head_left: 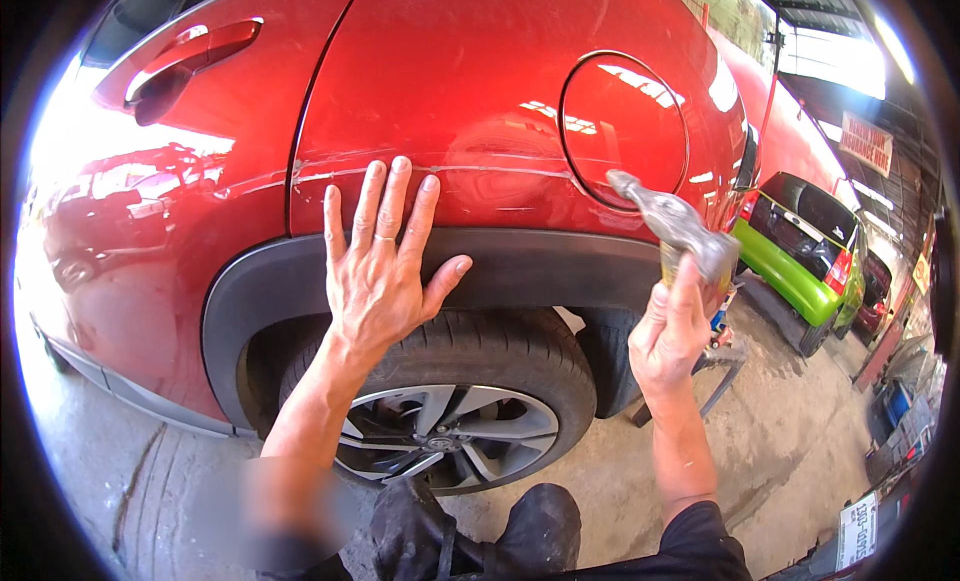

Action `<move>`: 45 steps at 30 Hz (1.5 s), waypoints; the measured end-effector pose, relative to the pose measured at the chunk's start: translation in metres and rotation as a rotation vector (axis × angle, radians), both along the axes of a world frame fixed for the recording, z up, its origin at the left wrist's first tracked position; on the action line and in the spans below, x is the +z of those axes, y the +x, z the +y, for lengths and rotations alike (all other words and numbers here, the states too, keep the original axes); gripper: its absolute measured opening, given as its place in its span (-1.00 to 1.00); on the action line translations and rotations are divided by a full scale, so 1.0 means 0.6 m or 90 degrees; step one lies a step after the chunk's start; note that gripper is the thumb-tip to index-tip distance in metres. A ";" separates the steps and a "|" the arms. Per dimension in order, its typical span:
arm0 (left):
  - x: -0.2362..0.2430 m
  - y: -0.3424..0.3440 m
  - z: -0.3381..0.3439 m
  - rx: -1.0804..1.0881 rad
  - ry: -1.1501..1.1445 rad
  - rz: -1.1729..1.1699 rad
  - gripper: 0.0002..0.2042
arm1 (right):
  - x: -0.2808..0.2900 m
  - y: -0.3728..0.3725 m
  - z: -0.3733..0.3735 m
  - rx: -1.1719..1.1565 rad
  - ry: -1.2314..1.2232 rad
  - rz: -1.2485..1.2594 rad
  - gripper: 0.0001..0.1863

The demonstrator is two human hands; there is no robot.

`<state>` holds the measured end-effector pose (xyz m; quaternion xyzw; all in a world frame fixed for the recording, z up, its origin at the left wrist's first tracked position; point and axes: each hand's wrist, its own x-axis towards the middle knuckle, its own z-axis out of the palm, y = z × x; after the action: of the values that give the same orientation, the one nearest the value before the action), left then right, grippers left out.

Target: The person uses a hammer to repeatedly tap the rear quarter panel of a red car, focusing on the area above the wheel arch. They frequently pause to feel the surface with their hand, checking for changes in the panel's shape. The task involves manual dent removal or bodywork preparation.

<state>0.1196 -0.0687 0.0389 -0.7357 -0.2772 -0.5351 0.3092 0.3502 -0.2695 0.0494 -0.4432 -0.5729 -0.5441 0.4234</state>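
Observation:
My left hand (376, 271) lies flat, fingers spread, with its fingertips on the red car's rear side panel (440, 91) and its palm over the black wheel-arch trim (545, 261). A pale scratched line crosses the panel at the fingertips, with a shallow dent to their right. My right hand (668, 336) is closed around a metal-headed hammer (685, 226), raised in front of the panel. The hammer's narrow end overlaps the lower edge of the round fuel door (625, 121) in view; whether it touches cannot be told. Its handle is mostly hidden by my fingers.
Below the arch is the rear wheel (450, 431) on a concrete floor (800, 451). A small metal stand (725, 366) with items on it stands behind my right hand. Further right are a green car (805, 251) and shelving with clutter (905, 411). A door handle (195, 61) is at upper left.

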 end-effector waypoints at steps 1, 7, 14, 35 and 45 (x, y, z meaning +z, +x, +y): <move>0.000 0.000 0.000 -0.002 0.002 -0.002 -0.22 | -0.001 0.008 0.008 0.032 0.054 -0.070 -0.57; -0.007 -0.006 0.003 0.003 -0.010 0.001 -0.20 | -0.009 -0.013 0.009 -0.055 -0.102 0.057 -0.59; -0.041 -0.003 0.009 -0.023 -0.011 0.002 -0.16 | -0.034 0.029 0.042 -0.026 -0.063 0.010 -0.50; -0.059 -0.004 0.015 -0.010 -0.002 -0.014 -0.17 | -0.074 0.028 0.067 0.083 0.152 -0.087 -0.56; -0.057 -0.008 0.011 -0.036 0.004 -0.019 -0.18 | -0.079 0.029 0.063 0.012 0.001 -0.047 -0.46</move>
<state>0.1151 -0.0621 0.0046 -0.7340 -0.2592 -0.5558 0.2919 0.3675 -0.2315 0.0017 -0.4172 -0.5915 -0.5567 0.4076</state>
